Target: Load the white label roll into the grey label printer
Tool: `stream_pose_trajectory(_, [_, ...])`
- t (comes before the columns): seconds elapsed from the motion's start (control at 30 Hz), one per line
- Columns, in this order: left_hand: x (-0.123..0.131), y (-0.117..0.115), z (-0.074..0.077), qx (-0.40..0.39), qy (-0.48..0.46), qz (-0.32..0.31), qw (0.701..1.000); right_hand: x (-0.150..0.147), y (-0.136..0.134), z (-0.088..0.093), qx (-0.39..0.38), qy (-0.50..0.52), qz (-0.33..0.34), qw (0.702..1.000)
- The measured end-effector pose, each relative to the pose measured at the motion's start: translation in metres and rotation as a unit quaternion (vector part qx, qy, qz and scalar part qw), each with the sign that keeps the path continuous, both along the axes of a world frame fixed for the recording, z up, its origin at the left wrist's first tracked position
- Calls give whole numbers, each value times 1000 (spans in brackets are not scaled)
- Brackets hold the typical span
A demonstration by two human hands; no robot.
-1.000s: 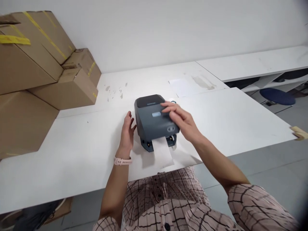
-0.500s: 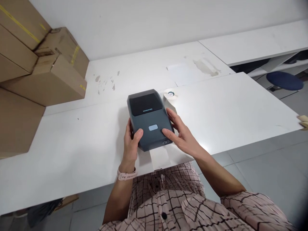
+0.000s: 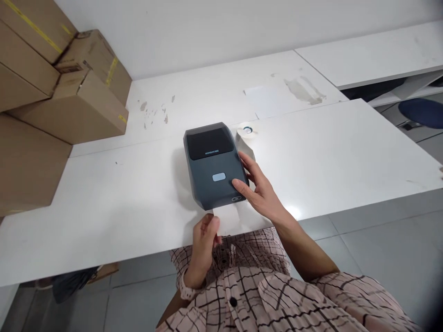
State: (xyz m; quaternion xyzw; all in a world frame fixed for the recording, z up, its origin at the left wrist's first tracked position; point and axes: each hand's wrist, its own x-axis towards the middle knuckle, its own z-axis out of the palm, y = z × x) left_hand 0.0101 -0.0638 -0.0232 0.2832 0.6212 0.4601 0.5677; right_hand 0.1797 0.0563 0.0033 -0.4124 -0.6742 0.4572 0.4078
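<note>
A dark blue-green label printer point(image 3: 204, 180) with a black window and a pale button sits near the table's front edge. A white label strip point(image 3: 226, 217) comes out from under its front and reaches toward the table edge. My left hand point(image 3: 205, 237) is closed at the strip's left edge, thumb over curled fingers. My right hand point(image 3: 258, 186) grips the printer's right side, its thumb on the top and its fingers along the side. Behind the printer's right side lies a label roll point(image 3: 247, 131), with paper from it running down beside the printer.
Cardboard boxes point(image 3: 93, 110) are stacked at the left on the white table point(image 3: 145, 193). A white paper sheet point(image 3: 265, 101) lies toward the back. A blue stool point(image 3: 424, 112) stands beyond the table at the right. Dark cloth point(image 3: 71, 286) shows below the table at left.
My left hand has let go of the printer's left side and come down to the label strip at its front. My right hand stays on the printer. The view has shifted slightly.
</note>
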Motion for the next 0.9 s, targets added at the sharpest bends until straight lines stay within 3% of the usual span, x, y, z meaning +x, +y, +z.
stream_pose_trajectory(0.07, [4,3,5,-27,-70,-68,995,0,0,-1,-3,2,-4,1000])
stream_pose_trajectory(0.17, [4,11,11,-11,-94,-79,992,-2,-2,0,24,-9,-11,1000])
stream_pose_trajectory(0.3, [-1,10,7,3,-36,-86,996,-4,-5,8,193,-77,-45,977])
stream_pose_trajectory(0.37, [-7,5,2,12,5,-99,995,-4,-6,13,272,-123,-25,954])
stream_pose_trajectory(0.43, [-15,1,-2,32,48,-71,996,-4,-7,16,324,-166,18,931])
stream_pose_trajectory(0.53, [-26,0,-2,93,137,77,983,-7,-9,19,373,-207,52,903])
stream_pose_trajectory(0.6, [-30,5,2,144,195,150,959,-11,-11,20,376,-222,51,898])
stream_pose_trajectory(0.63, [-30,8,5,167,214,158,949,-12,-12,21,370,-225,51,900])
stream_pose_trajectory(0.9, [-19,27,19,234,167,64,956,7,-21,11,266,-148,26,952])
